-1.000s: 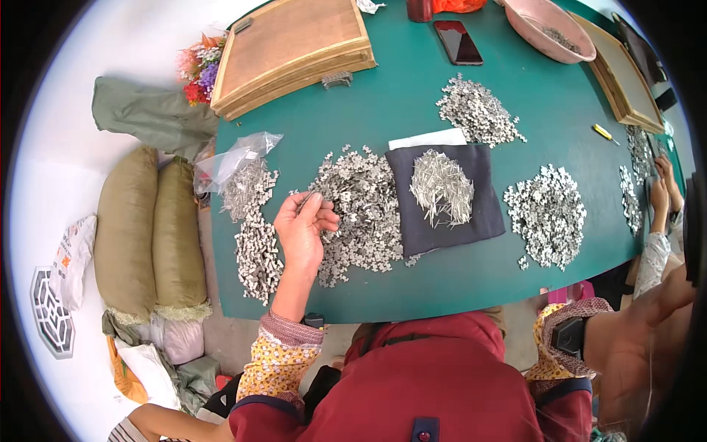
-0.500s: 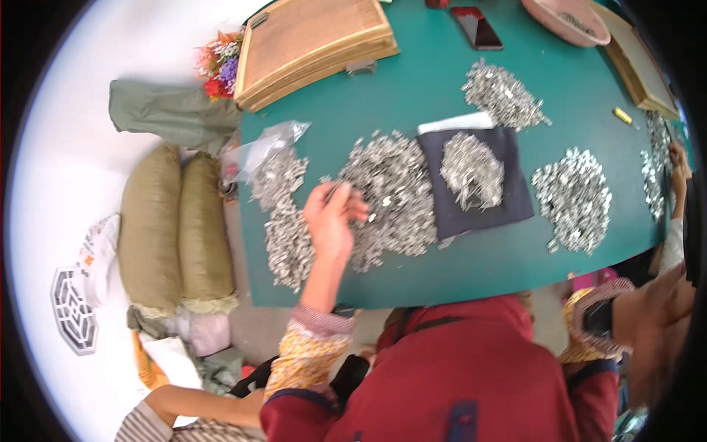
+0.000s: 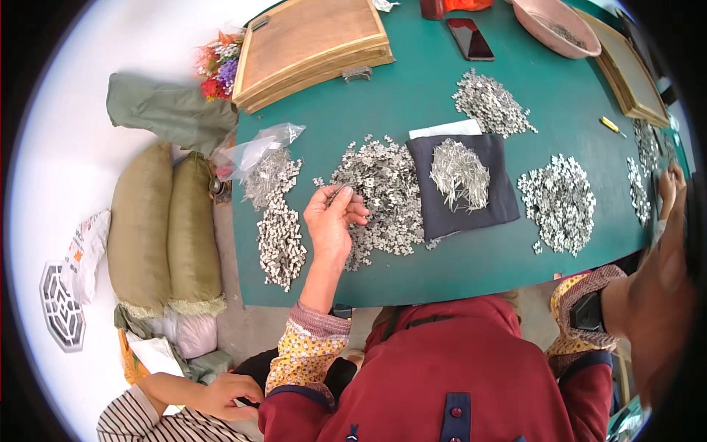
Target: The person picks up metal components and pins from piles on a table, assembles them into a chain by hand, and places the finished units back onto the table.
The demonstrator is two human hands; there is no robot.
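My left hand [image 3: 330, 225] is raised over the left edge of a large heap of small silvery metal pieces [image 3: 387, 188]. Its thumb and fingers pinch a small dark metal piece [image 3: 335, 194], too small to make out fully. My right hand [image 3: 658, 339] is a blurred shape close to the view's right rim, beyond a dark wristwatch [image 3: 588, 312]; its fingers do not show. Right of the large heap, thin metal pins [image 3: 459, 175] are piled on a folded dark cloth [image 3: 465, 221]. Another heap of metal pieces [image 3: 557, 202] lies farther right.
Stacked wooden trays [image 3: 313, 40], a phone [image 3: 470, 39] and a pink bowl [image 3: 552, 29] stand along the green table's [image 3: 398, 287] far side. A clear plastic bag [image 3: 269, 144] lies left. Co-workers' hands [image 3: 230, 396] show lower left and at the right edge [image 3: 669, 190].
The view has shifted slightly, so the table items sit a little farther left. My left hand keeps its pinch near the same heap. A co-worker's hand has come into sight at lower left.
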